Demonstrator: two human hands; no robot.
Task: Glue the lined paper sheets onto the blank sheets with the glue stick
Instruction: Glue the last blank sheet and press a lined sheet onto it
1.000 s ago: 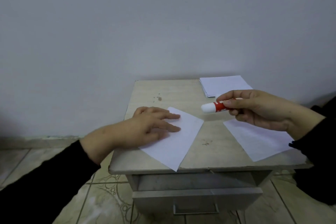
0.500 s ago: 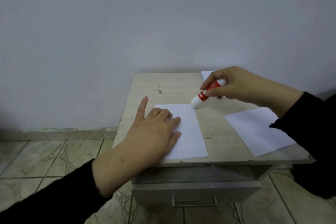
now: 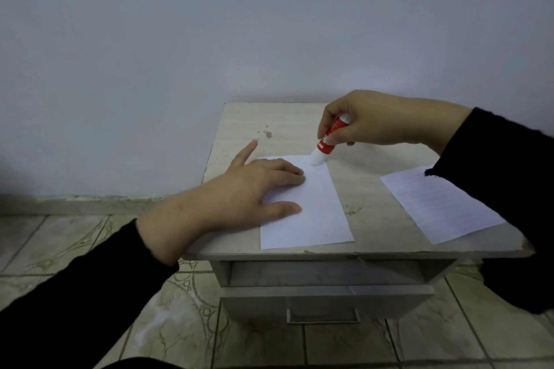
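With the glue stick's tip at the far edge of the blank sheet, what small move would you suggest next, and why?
Probably draw the glue stick toward the near edge in one stroke. The right hand grips it with its tip on the blank sheet's far edge, while the left hand presses the sheet flat.

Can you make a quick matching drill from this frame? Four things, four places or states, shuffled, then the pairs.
Things:
1. glue stick
2. blank sheet
3. lined sheet
4. drawer

States:
A. lies alone at the table's right edge
B. pulled partly out under the tabletop
C. pressed flat by the left hand
D. tilted, tip down on paper, held by the right hand

Pairs: 1-D, 2-C, 3-A, 4-B
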